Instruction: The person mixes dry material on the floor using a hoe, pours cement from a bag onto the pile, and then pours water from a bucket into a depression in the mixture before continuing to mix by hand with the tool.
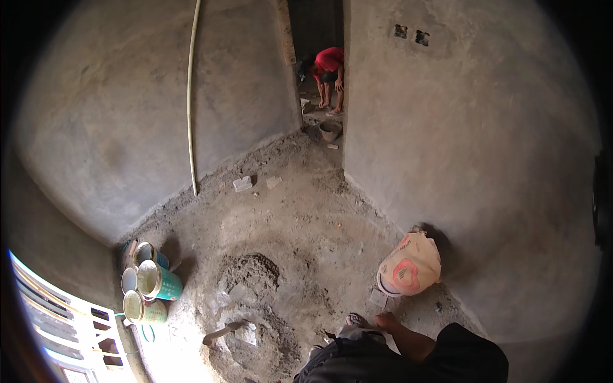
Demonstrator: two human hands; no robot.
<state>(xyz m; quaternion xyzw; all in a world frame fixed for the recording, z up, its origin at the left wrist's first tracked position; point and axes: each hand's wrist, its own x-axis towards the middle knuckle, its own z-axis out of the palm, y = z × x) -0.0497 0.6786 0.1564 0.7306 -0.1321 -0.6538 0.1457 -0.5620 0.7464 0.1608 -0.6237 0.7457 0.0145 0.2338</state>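
My right hand [386, 321] hangs at my side above the floor, near my sandalled foot [355, 319]. Its fingers look curled, but whether they hold something cannot be told. My left hand is out of view. Close to the right hand, a paper cement sack [415, 266] covers most of a bucket [387, 286] by the right wall. In front of me lies a heap of grey mortar [280, 335]. A hoe with a wooden handle [218, 333] rests in it, its blade [250, 334] pale in the light. Another mortar mound [254, 269] sits just beyond.
Several paint buckets [159, 281] cluster at the left wall. A long pale pole [191, 95] leans on the far wall. Broken blocks [243, 184] lie on the floor. Through the doorway a person in red [329, 61] bends down behind a mortar bucket [330, 130].
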